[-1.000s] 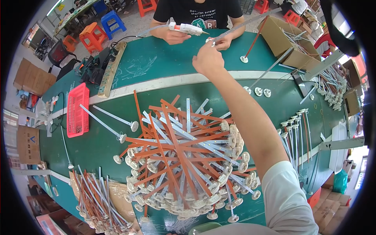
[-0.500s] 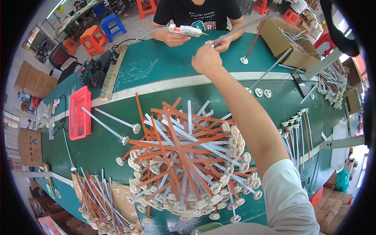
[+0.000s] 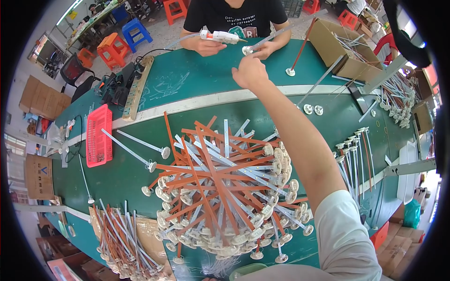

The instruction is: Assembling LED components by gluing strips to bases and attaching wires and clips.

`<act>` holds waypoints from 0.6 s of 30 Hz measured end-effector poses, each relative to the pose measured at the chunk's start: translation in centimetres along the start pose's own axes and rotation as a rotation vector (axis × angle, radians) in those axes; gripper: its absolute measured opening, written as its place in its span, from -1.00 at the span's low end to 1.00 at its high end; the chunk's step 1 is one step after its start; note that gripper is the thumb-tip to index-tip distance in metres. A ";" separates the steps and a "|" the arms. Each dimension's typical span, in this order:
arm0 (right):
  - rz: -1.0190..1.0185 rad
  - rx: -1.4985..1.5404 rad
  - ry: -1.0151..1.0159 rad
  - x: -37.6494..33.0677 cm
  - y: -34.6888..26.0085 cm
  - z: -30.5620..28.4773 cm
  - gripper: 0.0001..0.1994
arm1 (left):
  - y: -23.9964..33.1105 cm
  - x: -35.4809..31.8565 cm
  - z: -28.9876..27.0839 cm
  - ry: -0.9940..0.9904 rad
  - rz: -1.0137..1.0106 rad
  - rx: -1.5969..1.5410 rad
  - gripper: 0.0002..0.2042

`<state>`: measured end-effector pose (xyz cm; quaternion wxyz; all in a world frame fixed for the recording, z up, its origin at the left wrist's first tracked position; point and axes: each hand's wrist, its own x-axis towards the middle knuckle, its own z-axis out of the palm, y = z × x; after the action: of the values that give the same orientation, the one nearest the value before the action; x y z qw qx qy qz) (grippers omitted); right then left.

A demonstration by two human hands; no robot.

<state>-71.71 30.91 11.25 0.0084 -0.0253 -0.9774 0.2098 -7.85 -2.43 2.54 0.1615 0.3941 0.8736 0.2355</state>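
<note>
My right hand point(image 3: 251, 71) reaches far across the green table point(image 3: 187, 89), its back toward me and its fingers curled. It sits just below a co-worker's hand point(image 3: 263, 48), which holds a long grey strip with a round white base point(image 3: 281, 32). The co-worker's other hand holds a white glue gun point(image 3: 220, 36). Whether my fingers hold anything is hidden. Under my forearm lies a big fan-shaped pile of orange and grey strips with round white bases point(image 3: 220, 187). My left hand is out of view.
A red basket point(image 3: 99, 136) and a power strip point(image 3: 136, 89) lie at the left. Two loose strips point(image 3: 140, 145) lie beside the pile. A bundle of strips point(image 3: 126, 239) sits at the lower left, a row of strips point(image 3: 356, 159) at the right, a cardboard box point(image 3: 328, 37) at the far right.
My right hand stays almost where it was near the co-worker's hands. The view has shifted slightly; nothing else has visibly moved.
</note>
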 end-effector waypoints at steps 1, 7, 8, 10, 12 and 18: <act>-0.040 0.033 0.071 -0.5 -0.1 -0.1 -0.39 | -0.1 0.0 0.0 -0.001 0.010 0.012 -0.86; -0.487 0.176 0.269 -12.4 1.2 -3.2 -0.83 | -0.7 0.4 1.2 0.020 0.048 0.070 -0.86; -0.551 0.238 0.246 -15.6 1.4 -4.7 -0.84 | -0.7 0.5 1.5 0.027 0.053 0.073 -0.86; -0.609 0.239 0.206 -21.5 2.7 -7.8 -0.84 | -0.5 1.0 2.5 0.046 0.069 0.076 -0.85; -0.613 0.227 0.167 -26.5 4.5 -10.4 -0.85 | -0.2 1.3 3.2 0.060 0.079 0.086 -0.85; -0.169 0.221 0.458 -40.7 12.0 -11.9 -0.86 | 1.4 2.9 4.4 0.099 0.121 0.140 -0.85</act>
<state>-30.17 44.55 16.99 0.2496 0.0107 -0.9198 0.3027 -6.75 1.82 -0.66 0.0756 0.4443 0.8694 0.2027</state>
